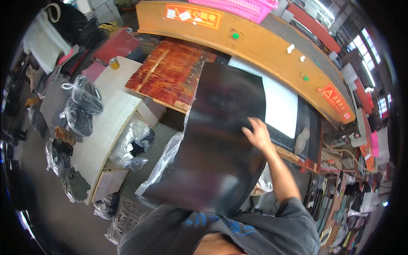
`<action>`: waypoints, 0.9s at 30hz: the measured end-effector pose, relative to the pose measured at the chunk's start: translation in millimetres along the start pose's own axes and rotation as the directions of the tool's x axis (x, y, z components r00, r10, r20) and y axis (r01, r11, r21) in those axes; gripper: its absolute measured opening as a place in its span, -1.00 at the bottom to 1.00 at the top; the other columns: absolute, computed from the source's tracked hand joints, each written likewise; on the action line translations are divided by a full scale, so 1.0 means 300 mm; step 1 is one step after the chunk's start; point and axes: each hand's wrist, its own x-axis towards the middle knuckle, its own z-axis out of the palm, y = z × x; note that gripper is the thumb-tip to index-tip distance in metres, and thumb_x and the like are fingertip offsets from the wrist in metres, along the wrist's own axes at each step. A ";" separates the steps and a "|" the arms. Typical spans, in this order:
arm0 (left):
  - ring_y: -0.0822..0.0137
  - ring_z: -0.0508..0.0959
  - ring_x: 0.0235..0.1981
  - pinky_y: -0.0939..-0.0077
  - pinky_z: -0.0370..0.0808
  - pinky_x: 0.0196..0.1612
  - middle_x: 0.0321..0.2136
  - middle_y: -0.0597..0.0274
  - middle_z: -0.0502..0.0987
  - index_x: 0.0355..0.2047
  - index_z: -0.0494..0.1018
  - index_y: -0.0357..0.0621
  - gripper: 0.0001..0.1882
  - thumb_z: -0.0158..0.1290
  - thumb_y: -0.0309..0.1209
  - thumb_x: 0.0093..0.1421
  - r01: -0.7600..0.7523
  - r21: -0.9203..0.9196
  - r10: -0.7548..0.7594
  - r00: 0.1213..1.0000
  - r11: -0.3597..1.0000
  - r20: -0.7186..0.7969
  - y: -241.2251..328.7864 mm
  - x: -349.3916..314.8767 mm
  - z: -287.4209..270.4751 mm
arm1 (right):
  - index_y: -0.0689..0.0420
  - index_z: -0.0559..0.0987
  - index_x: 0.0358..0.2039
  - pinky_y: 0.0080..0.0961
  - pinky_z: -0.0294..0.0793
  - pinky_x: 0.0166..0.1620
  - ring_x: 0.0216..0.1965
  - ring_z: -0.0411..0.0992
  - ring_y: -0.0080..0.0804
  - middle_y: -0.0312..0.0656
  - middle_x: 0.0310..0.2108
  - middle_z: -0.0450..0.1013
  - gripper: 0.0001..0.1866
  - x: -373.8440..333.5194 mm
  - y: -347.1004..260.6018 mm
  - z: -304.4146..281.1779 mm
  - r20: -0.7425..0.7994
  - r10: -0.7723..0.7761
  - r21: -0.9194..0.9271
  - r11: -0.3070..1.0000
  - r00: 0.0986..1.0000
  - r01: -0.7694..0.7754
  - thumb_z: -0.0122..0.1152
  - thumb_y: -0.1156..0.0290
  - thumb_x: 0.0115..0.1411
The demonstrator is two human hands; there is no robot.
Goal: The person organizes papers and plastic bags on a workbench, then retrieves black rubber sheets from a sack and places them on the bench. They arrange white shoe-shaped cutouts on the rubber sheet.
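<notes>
A large, glossy black sheet point(212, 136) stretches from the machine bed down toward my body, its near end curving in front of my shirt. My right hand point(257, 133) is over the sheet's right edge, with thumb and fingers apart and the palm toward the sheet. Whether the fingertips press on it is hard to tell. My left hand does not show; the sheet may hide it. Beyond the sheet lies a white board point(282, 106) on the dark bed. Clear plastic film point(163, 159) hangs along the sheet's left edge.
An orange machine beam point(263, 49) spans the far side, with a pink basket point(250, 10) on top. A worn reddish-brown board point(163, 72) lies left of the sheet. Bagged dark items point(80, 110) rest on the left table point(112, 102). A grey lump point(302, 140) sits at the bed's right.
</notes>
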 end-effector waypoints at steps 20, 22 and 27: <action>0.09 0.17 0.44 0.29 0.08 0.48 0.41 -0.08 0.18 0.43 0.12 -0.29 -0.09 -0.21 0.27 0.40 -0.428 -0.420 0.309 0.895 0.800 -0.322 0.085 -0.419 -0.296 | 0.14 0.21 0.42 -0.30 0.52 0.16 0.08 0.48 -0.26 -0.03 0.17 0.43 -0.19 -0.470 0.319 0.282 -0.053 0.759 0.993 -0.031 0.649 0.118 0.35 0.57 0.20; 0.09 0.15 0.45 0.29 0.06 0.49 0.42 -0.08 0.17 0.43 0.11 -0.28 -0.08 -0.20 0.28 0.39 -0.532 -0.442 0.388 0.841 0.722 -0.377 0.137 -0.447 -0.345 | 0.10 0.19 0.45 -0.32 0.55 0.12 0.02 0.51 -0.29 -0.07 0.12 0.47 -0.18 -0.461 0.378 0.259 -0.035 0.827 0.996 -0.018 0.561 0.088 0.34 0.55 0.22; 0.10 0.11 0.47 0.29 0.01 0.51 0.44 -0.09 0.13 0.45 0.08 -0.28 -0.05 -0.17 0.30 0.38 -0.684 -0.517 0.520 0.729 0.515 -0.445 0.326 -0.388 -0.480 | 0.13 0.15 0.46 -0.38 0.51 0.13 0.03 0.51 -0.33 -0.08 0.09 0.51 -0.16 -0.391 0.535 0.155 -0.076 0.791 0.997 0.048 0.607 0.062 0.35 0.51 0.23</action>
